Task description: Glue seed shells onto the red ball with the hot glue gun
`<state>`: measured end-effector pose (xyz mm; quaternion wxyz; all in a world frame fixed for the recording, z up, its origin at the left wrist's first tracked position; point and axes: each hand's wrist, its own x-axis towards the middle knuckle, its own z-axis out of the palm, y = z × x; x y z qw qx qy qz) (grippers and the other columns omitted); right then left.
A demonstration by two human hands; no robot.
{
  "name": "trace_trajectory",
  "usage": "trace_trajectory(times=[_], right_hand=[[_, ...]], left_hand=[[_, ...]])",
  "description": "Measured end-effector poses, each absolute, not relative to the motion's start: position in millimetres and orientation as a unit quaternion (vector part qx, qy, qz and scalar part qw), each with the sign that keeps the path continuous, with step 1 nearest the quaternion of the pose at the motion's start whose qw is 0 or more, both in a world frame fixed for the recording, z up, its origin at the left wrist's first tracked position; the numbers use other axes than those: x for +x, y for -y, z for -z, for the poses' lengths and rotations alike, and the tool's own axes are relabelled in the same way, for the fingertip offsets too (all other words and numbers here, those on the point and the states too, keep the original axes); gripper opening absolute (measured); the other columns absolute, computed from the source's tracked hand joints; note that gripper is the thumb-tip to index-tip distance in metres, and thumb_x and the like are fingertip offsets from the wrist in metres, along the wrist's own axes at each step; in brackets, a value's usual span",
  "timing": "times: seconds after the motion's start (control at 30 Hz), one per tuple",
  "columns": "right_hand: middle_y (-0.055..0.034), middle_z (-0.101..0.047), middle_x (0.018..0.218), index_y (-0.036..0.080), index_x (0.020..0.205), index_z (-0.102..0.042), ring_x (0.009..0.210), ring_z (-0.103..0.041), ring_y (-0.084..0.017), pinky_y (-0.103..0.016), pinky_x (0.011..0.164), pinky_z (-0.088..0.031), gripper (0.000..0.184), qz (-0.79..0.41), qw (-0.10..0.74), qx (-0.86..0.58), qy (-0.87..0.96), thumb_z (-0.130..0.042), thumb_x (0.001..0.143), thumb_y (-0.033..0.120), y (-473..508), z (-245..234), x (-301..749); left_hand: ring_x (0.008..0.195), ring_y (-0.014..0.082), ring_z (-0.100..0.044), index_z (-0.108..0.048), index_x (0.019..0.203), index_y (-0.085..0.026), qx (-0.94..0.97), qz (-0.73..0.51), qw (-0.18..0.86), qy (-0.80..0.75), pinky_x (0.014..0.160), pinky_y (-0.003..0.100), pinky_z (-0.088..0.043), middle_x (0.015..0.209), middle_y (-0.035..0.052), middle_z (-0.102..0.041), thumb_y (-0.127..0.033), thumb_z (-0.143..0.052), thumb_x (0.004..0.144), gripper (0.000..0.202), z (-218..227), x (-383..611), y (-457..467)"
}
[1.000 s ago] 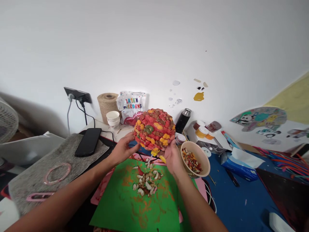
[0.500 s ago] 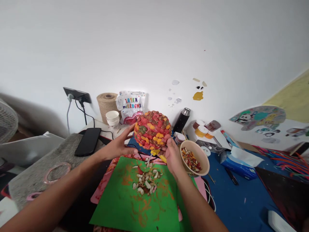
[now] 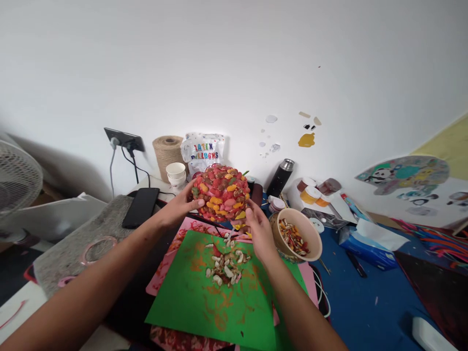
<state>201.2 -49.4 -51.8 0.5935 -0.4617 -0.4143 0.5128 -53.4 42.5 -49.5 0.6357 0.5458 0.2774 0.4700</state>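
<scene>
1. Shift since the earlier frame: knobbly ball (image 3: 221,192) moved leftward and turned, its green piece now near the left edge; left thumb now laid on the ball's front.
2. Left hand (image 3: 179,207): gripping the ball's left side, thumb in front, fingers partly hidden.
3. Right hand (image 3: 259,231): gripping the lower right, thumb up, other fingers largely hidden beneath.
4. Position and margins: ball held up over the far edge of green sheet (image 3: 186,292), in front of silvery balloon bag (image 3: 203,146); bowl (image 3: 315,243) just beside the right hand. Broad smeared stretch of sheet between loose pieces (image 3: 226,268) and its near edge.
5. Ball's appearance: rounded, closely covered in red, orange-yellow and brown lumps, slightly glossy.
6. Materials: sheet flat, with orange-brown smears; loose pieces pale, curved, heaped; bowl smooth, cream, tilted, containing multicoloured bits; twine spool (image 3: 168,153) fibrous, cylindrical; felt mat (image 3: 106,219) grey, fuzzy.
</scene>
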Motion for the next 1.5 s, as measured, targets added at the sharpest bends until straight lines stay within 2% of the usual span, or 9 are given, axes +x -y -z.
trace_trajectory(times=[0.1, 0.2, 0.37, 0.5, 0.83, 1.0, 1.23, 1.33, 1.5], right_hand=[[-0.0161, -0.073, 0.150, 0.027, 0.147, -0.070, 0.080, -0.083, -0.026, -0.030, 0.048, -0.058, 0.077, -0.516, 0.597, -0.464, 0.402, -0.084, 0.085, 0.072, 55, 53, 205], [-0.0188, -0.076, 0.143, 0.024, 0.141, -0.074, 0.078, -0.082, -0.025, -0.031, 0.053, -0.061, 0.072, -0.521, 0.602, -0.468, 0.383, -0.082, 0.087, 0.072, 64, 59, 209], [-0.0180, -0.085, 0.119, 0.021, 0.121, -0.082, 0.073, -0.081, -0.025, -0.030, 0.052, -0.056, 0.066, -0.550, 0.594, -0.457, 0.368, -0.081, 0.087, 0.077, 88, 68, 211], [-0.0154, -0.085, 0.109, 0.021, 0.117, -0.084, 0.068, -0.078, -0.025, -0.032, 0.050, -0.054, 0.062, -0.560, 0.576, -0.457, 0.382, -0.081, 0.088, 0.076, 100, 68, 205], [-0.0084, -0.084, 0.097, 0.024, 0.116, -0.083, 0.061, -0.073, -0.022, -0.032, 0.048, -0.054, 0.061, -0.551, 0.572, -0.462, 0.395, -0.086, 0.082, 0.074, 92, 65, 179], [-0.0066, -0.083, 0.089, 0.023, 0.094, -0.078, 0.057, -0.072, -0.020, -0.028, 0.047, -0.049, 0.054, -0.545, 0.593, -0.456, 0.378, -0.090, 0.078, 0.072, 84, 70, 173], [-0.0001, -0.070, 0.057, 0.023, 0.080, -0.071, 0.050, -0.068, -0.022, -0.030, 0.048, -0.049, 0.051, -0.525, 0.611, -0.466, 0.364, -0.093, 0.072, 0.069, 73, 79, 176], [-0.0004, -0.070, 0.055, 0.023, 0.079, -0.071, 0.050, -0.068, -0.023, -0.031, 0.048, -0.049, 0.048, -0.522, 0.613, -0.469, 0.363, -0.092, 0.073, 0.065, 70, 82, 175], [-0.0012, -0.073, 0.058, 0.021, 0.081, -0.073, 0.047, -0.064, -0.020, -0.029, 0.045, -0.046, 0.041, -0.518, 0.617, -0.474, 0.356, -0.092, 0.069, 0.056, 63, 82, 172]], left_hand=[[0.143, 0.0482, -0.064, -0.069, 0.146, -0.027, 0.506, -0.485, 0.668, -0.250, 0.116, 0.055, -0.057, 0.144, 0.0166, -0.075, -0.061, -0.103, 0.064, 0.095, 48, -56, -46], [0.147, 0.0497, -0.059, -0.074, 0.139, -0.027, 0.449, -0.516, 0.688, -0.244, 0.114, 0.057, -0.058, 0.149, 0.0160, -0.073, -0.074, -0.095, 0.067, 0.089, 41, -62, -53], [0.158, 0.0462, -0.048, -0.069, 0.146, -0.029, 0.357, -0.544, 0.718, -0.249, 0.113, 0.059, -0.059, 0.169, 0.0117, -0.058, -0.082, -0.078, 0.082, 0.083, 31, -73, -60], [0.154, 0.0463, -0.052, -0.066, 0.150, -0.027, 0.344, -0.547, 0.724, -0.242, 0.113, 0.060, -0.059, 0.165, 0.0149, -0.061, -0.084, -0.071, 0.087, 0.085, 32, -71, -56], [0.152, 0.0459, -0.055, -0.072, 0.145, -0.030, 0.425, -0.508, 0.714, -0.228, 0.116, 0.060, -0.055, 0.154, 0.0113, -0.070, -0.082, -0.083, 0.078, 0.085, 30, -27, -27], [0.147, 0.0485, -0.060, -0.076, 0.137, -0.026, 0.482, -0.476, 0.706, -0.207, 0.117, 0.058, -0.054, 0.144, 0.0150, -0.076, -0.079, -0.092, 0.069, 0.088, 28, -11, -13], [0.149, 0.0470, -0.059, -0.067, 0.151, -0.026, 0.553, -0.470, 0.663, -0.187, 0.122, 0.056, -0.052, 0.147, 0.0171, -0.073, -0.067, -0.097, 0.073, 0.093, 30, -10, -13], [0.154, 0.0479, -0.054, -0.062, 0.158, -0.026, 0.568, -0.475, 0.645, -0.189, 0.125, 0.056, -0.049, 0.155, 0.0181, -0.068, -0.068, -0.095, 0.074, 0.100, 33, -12, -16], [0.162, 0.0492, -0.040, -0.044, 0.172, -0.029, 0.600, -0.457, 0.627, -0.193, 0.128, 0.058, -0.044, 0.176, 0.0159, -0.047, -0.066, -0.095, 0.075, 0.116, 30, -17, -17]])
